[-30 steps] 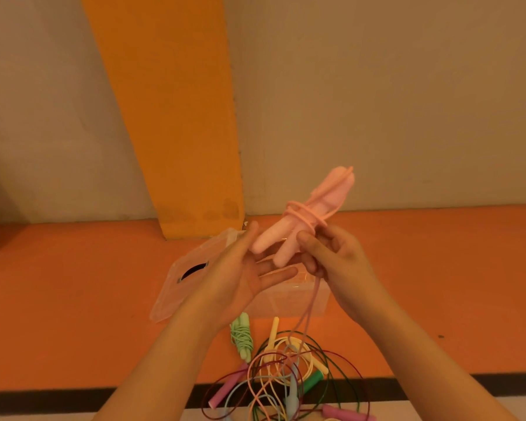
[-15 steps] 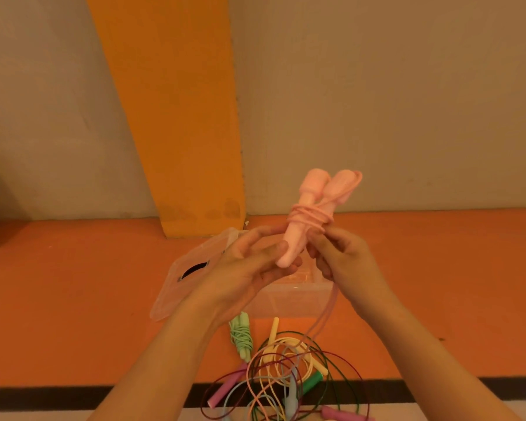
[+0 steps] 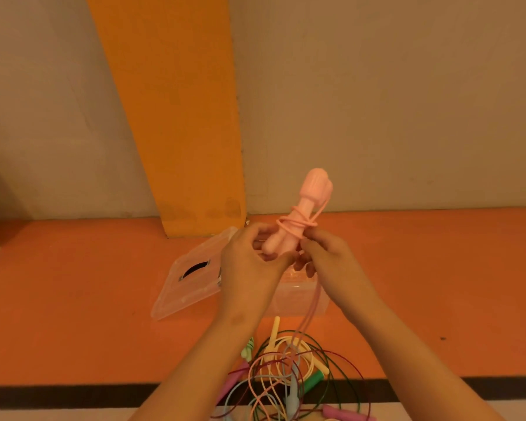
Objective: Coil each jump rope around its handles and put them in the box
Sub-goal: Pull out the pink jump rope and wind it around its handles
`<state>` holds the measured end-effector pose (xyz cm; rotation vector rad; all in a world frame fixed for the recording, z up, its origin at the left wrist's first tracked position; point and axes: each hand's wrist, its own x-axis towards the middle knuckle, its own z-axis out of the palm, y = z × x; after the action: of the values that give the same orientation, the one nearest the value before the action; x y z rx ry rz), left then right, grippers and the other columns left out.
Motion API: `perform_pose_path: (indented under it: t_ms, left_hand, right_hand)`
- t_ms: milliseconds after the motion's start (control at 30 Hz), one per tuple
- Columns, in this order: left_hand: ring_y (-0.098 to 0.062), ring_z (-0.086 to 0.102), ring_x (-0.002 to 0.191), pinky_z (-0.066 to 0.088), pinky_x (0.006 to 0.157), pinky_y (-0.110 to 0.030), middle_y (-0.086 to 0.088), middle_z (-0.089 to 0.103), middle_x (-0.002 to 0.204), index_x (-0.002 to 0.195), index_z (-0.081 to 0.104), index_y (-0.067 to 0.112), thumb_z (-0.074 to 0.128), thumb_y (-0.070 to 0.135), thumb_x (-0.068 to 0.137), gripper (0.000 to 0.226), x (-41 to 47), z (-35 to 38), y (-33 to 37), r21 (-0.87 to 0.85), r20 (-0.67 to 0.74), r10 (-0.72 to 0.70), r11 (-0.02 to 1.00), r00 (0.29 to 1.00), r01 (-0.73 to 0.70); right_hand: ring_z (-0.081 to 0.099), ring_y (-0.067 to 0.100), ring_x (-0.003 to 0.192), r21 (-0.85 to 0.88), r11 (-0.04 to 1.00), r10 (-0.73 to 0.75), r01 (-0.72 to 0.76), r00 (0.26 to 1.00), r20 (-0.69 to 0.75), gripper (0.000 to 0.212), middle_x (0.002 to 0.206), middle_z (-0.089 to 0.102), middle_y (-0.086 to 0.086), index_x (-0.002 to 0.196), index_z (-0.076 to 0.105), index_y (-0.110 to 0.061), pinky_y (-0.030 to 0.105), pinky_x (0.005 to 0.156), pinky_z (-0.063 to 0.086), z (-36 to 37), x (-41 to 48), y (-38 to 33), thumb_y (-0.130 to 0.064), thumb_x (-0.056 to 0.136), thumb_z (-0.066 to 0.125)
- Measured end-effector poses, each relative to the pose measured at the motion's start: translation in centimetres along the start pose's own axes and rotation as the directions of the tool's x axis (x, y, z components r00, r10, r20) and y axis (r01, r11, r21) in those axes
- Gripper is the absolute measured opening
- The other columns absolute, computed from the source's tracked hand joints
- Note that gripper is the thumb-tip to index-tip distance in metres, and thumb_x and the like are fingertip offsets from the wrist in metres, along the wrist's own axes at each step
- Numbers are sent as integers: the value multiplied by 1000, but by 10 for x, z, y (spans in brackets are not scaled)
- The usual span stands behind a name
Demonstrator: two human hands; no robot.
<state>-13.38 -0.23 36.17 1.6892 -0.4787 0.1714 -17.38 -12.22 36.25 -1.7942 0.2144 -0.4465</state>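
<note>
My left hand [image 3: 249, 262] grips the lower ends of the two pink jump rope handles [image 3: 305, 208], held together and upright above the box. Several turns of pink cord [image 3: 296, 223] circle the handles at mid height. My right hand [image 3: 325, 256] pinches that cord just right of the handles, and the loose cord [image 3: 312, 308] hangs from it down to the pile. The clear plastic box [image 3: 298, 302] sits on the orange floor behind my hands, mostly hidden by them.
The clear lid [image 3: 189, 284] leans on the box's left side. A tangled pile of jump ropes [image 3: 289, 375] in yellow, green, blue, dark red and pink lies in front of me. An orange pillar [image 3: 179, 117] rises behind the box.
The handles turned from leaning right to nearly upright. My left hand went from flat and open beneath them to curled round their lower ends, and my right hand carried the cord round them.
</note>
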Motion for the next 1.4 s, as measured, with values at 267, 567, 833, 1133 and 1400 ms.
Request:
perform_pose_path:
  t_ms: [267,567,833,1133,1400]
  left_hand:
    - [-1,57,91,46,65,-13,10,57,101,97,55,39,85,17,68,47,2,1,-2,174,-9,174,970,985,-170]
    - [-4,59,86,50,66,-23,12,57,100,99,46,45,85,22,67,56,4,-7,-3,107,61,65,992,996,-71]
    - [6,54,89,46,67,-11,19,51,104,104,51,43,81,9,72,56,1,-10,-7,138,90,114,982,989,-126]
    - [-5,56,92,44,74,-11,5,59,112,122,56,17,74,8,79,47,5,-15,-7,124,240,3,992,971,-33]
    - [-9,63,100,51,91,-40,0,66,110,117,54,21,65,25,71,48,8,-22,-11,-70,344,-153,980,926,188]
  right_hand:
    - [38,9,43,15,998,-53,55,991,-123,28,45,45,-5,72,60,-17,25,47,30,5,2,0,-17,98,49]
    - [45,-1,45,129,989,-48,69,986,-157,13,50,54,-15,82,63,-13,14,47,32,12,4,4,-19,92,60]
    - [36,0,41,85,993,-60,81,973,-224,23,42,46,-17,68,54,-19,21,48,27,15,3,4,-26,84,70]
    - [46,9,54,75,984,-154,160,985,-81,15,59,56,4,79,56,-17,30,53,33,18,0,2,-22,86,68]
    - [56,18,51,119,984,-137,132,990,36,10,61,58,0,92,55,-22,31,50,45,15,-1,3,-13,95,54]
